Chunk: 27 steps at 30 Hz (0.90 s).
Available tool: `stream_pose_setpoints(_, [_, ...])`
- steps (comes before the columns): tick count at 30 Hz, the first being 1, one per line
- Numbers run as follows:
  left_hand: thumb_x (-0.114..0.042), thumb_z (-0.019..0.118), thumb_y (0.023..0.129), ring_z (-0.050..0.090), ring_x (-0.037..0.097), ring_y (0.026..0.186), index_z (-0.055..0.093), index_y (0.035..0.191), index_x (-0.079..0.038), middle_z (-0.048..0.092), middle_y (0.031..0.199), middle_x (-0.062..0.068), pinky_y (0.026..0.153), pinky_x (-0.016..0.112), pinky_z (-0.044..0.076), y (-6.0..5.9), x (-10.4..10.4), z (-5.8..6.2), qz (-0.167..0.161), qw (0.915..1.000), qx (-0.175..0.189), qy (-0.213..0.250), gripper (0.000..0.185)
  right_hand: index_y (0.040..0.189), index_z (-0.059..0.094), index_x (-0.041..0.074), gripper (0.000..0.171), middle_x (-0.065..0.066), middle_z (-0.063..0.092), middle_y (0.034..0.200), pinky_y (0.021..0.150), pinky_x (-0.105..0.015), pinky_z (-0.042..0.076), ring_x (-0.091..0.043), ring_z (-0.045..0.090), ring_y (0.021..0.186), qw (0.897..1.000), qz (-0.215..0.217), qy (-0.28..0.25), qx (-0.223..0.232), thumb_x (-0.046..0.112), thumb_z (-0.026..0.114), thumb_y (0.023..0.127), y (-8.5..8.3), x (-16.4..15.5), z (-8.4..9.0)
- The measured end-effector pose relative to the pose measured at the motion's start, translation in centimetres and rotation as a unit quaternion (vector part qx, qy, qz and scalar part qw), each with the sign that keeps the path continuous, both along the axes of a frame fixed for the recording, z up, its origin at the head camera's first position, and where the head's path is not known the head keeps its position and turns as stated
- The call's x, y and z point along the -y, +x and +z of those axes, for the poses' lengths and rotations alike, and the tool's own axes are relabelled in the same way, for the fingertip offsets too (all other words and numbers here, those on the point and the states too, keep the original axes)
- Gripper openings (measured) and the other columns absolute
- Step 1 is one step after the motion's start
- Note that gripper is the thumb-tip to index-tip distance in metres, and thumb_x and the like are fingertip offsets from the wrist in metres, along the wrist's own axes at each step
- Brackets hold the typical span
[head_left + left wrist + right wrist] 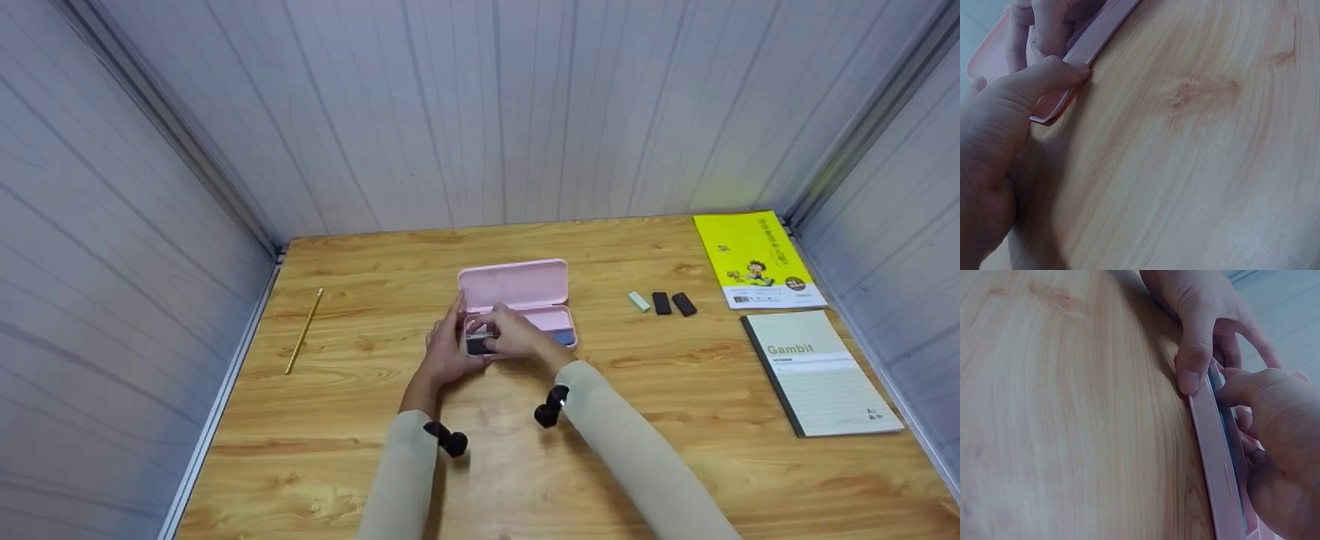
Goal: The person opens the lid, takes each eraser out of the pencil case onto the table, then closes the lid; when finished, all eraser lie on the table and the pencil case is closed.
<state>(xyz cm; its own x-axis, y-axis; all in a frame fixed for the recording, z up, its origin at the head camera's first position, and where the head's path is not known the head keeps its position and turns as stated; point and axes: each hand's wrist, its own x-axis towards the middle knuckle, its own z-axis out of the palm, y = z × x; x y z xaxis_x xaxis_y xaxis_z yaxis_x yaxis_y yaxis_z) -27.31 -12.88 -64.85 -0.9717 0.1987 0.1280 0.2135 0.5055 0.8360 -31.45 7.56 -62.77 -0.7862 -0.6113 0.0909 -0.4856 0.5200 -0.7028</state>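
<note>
A pink pencil case [513,285] lies with its lid up in the middle of the table. My left hand [450,352] grips its left end, the thumb [1058,76] along the front wall and the fingers towards the back. My right hand [514,334] reaches into the case from above, its fingers bent down inside the left part. Under the right thumb lies a dark block [477,347], and a blue block [564,337] sits at the right end. Something pale shows between the right thumb and forefinger; I cannot tell whether they pinch it.
A yellow pencil [304,334] lies on the wooden table [360,435] at the left. Right of the case are a pale green eraser [639,301] and two black erasers [661,303]. A yellow booklet [757,259] and a notebook [821,375] lie at the far right. Panel walls [480,112] surround the table.
</note>
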Motion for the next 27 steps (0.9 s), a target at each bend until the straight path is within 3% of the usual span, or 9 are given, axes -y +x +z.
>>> stream_pose_setpoints(7, [-0.022, 0.102, 0.068, 0.053, 0.04, 0.139, 0.022, 0.181, -0.023, 0.07, 0.155, 0.015, 0.123, 0.062, 0.025, 0.1, 0.0, 0.3, -0.003, 1.0, 0.003, 0.004, 0.138, 0.121, 0.077, 0.011, 0.038, -0.014, 0.061, 0.107, 0.08, -0.034, 0.045, -0.018, 0.054, 0.091, 1.0, -0.013, -0.019, 0.014, 0.003, 0.073, 0.085, 0.3, -0.1, 0.2])
stream_pose_setpoints(13, [-0.026, 0.101, 0.07, 0.052, 0.039, 0.138, 0.021, 0.181, -0.023, 0.069, 0.156, 0.015, 0.123, 0.062, 0.025, 0.3, -0.1, 0.6, -0.003, 1.0, 0.005, -0.001, 0.137, 0.128, 0.068, 0.014, 0.047, -0.013, 0.061, 0.111, 0.084, -0.032, 0.044, -0.019, 0.055, 0.097, 0.999, -0.035, -0.035, 0.019, -0.002, 0.076, 0.084, -0.4, 0.0, -1.4])
stream_pose_setpoints(18, [-0.026, 0.102, 0.069, 0.052, 0.039, 0.139, 0.02, 0.182, -0.023, 0.069, 0.157, 0.014, 0.124, 0.06, 0.025, 0.0, 0.0, 0.2, -0.003, 0.9999, 0.011, -0.002, 0.139, 0.13, 0.062, 0.014, 0.056, -0.007, 0.064, 0.11, 0.087, -0.032, 0.05, -0.017, 0.06, 0.099, 0.995, -0.057, -0.077, 0.032, -0.007, 0.074, 0.08, -1.1, -0.2, -2.7])
stream_pose_setpoints(23, [-0.022, 0.101, 0.07, 0.051, 0.04, 0.14, 0.02, 0.182, -0.018, 0.068, 0.159, 0.016, 0.12, 0.059, 0.028, 0.4, -0.1, 1.1, -0.006, 0.9997, 0.02, -0.01, 0.138, 0.126, 0.059, 0.008, 0.052, -0.005, 0.065, 0.096, 0.079, -0.027, 0.05, -0.014, 0.06, 0.087, 0.982, -0.061, -0.171, 0.045, -0.013, 0.066, 0.079, 0.3, -0.5, -0.4])
stream_pose_setpoints(25, [-0.022, 0.101, 0.07, 0.052, 0.04, 0.139, 0.021, 0.181, -0.017, 0.068, 0.157, 0.017, 0.118, 0.059, 0.029, 0.6, -0.2, 1.4, -0.006, 0.9998, 0.014, -0.013, 0.137, 0.124, 0.059, 0.006, 0.048, -0.008, 0.065, 0.093, 0.077, -0.025, 0.048, -0.015, 0.059, 0.084, 0.979, -0.062, -0.189, 0.045, -0.015, 0.063, 0.081, 1.1, -0.6, 1.0])
stream_pose_setpoints(27, [-0.023, 0.1, 0.069, 0.052, 0.039, 0.139, 0.022, 0.181, -0.019, 0.069, 0.157, 0.016, 0.118, 0.058, 0.028, 0.4, -0.2, 1.0, -0.005, 0.9999, 0.009, -0.012, 0.137, 0.124, 0.059, 0.006, 0.046, -0.01, 0.065, 0.094, 0.077, -0.022, 0.047, -0.016, 0.06, 0.084, 0.978, -0.068, -0.191, 0.044, -0.017, 0.063, 0.084, 1.2, -0.7, 1.2])
